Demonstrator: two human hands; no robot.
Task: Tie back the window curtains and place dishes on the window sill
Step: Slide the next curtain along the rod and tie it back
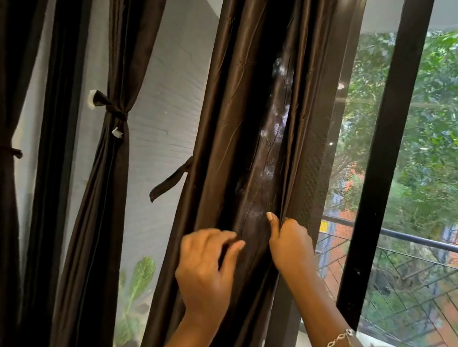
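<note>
While the right hand (pixel 289 244) clamps the outer folds of the brown curtain (pixel 249 89), just left of the black window frame (pixel 384 163), the left hand (pixel 204 271) hovers loosely curled at the fabric; whether it pinches any cannot be told. The glossy pleats look slippery enough to spill from a one-handed hold, and the tie-back strap (pixel 171 179) dangles unused on the curtain's side farthest from the frame. The cloth hangs full-length, ungathered and deeply creased.

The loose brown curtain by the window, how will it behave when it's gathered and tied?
Probably floppy: the curtain hangs in soft folds and bunches where the right hand pinches its edge. Its sheen suggests slippery fabric that may slide from a loose grip. The neighbouring tied curtain cinches narrow, so it likely compresses easily.
</note>
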